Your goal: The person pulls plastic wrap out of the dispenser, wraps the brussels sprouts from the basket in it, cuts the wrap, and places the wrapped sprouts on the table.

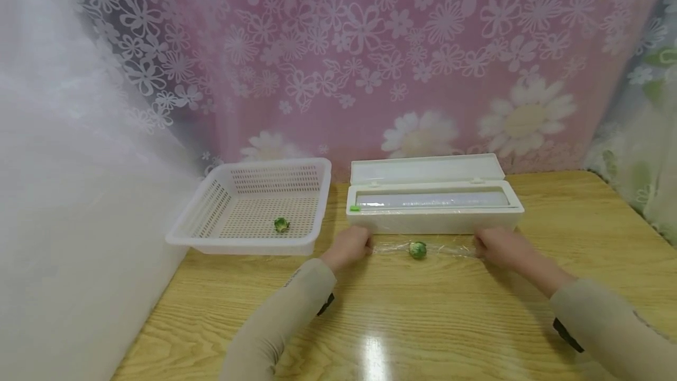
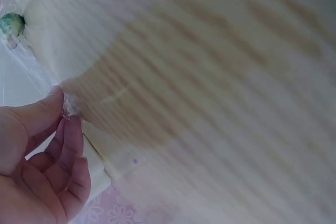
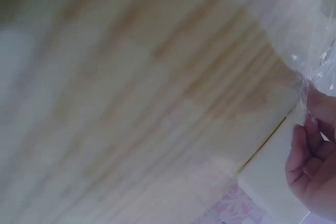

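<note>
A small green Brussels sprout [image 1: 417, 250] lies in a narrow strip of clear plastic wrap [image 1: 448, 249] in front of the white wrap dispenser. My left hand [image 1: 349, 247] pinches the wrap's left end between thumb and index finger, as the left wrist view shows. At the opposite end my right hand [image 1: 499, 246] pinches the gathered wrap, its other fingers curled in the right wrist view. The strip stretches fairly straight between both hands. In the left wrist view the sprout [image 2: 12, 24] shows through the film.
Behind the hands stands the wrap dispenser [image 1: 423, 223], lid raised, with a film roll [image 1: 431, 200] inside and a green slider [image 1: 355, 208]. A white perforated basket [image 1: 254, 247] to the left holds another sprout [image 1: 281, 225]. Both stand on a wooden table [image 1: 412, 322].
</note>
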`<control>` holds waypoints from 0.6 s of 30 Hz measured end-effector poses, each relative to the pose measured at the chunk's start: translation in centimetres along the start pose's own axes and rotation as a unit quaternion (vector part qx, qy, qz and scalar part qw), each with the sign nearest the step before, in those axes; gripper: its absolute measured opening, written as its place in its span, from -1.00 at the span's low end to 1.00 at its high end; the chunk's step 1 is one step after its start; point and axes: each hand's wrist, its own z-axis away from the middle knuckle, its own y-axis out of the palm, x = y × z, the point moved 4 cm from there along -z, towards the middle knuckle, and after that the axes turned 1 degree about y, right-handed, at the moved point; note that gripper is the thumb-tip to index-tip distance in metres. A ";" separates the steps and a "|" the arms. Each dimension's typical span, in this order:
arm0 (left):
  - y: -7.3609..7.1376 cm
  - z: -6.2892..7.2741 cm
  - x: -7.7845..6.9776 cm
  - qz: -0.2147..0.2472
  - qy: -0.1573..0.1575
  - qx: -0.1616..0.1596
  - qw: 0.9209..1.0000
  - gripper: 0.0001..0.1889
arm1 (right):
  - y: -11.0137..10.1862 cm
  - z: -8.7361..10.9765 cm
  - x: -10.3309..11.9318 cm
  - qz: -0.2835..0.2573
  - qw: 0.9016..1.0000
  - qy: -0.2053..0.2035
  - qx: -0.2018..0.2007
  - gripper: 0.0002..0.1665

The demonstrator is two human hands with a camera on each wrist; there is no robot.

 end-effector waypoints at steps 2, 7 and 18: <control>0.0 0.0 0.2 0.007 -0.009 -0.005 1.000 -0.89 | 0.0 0.0 0.2 0.006 1.000 -0.004 -0.014 -0.69; 0.0 -0.2 0.1 0.010 -0.017 -0.003 1.000 -0.89 | 0.1 0.2 0.4 0.017 1.000 -0.023 -0.011 -0.73; -2.8 0.9 -0.1 0.091 -0.008 -0.102 0.991 -0.76 | 0.0 0.8 1.1 0.045 0.997 -0.060 0.026 -0.78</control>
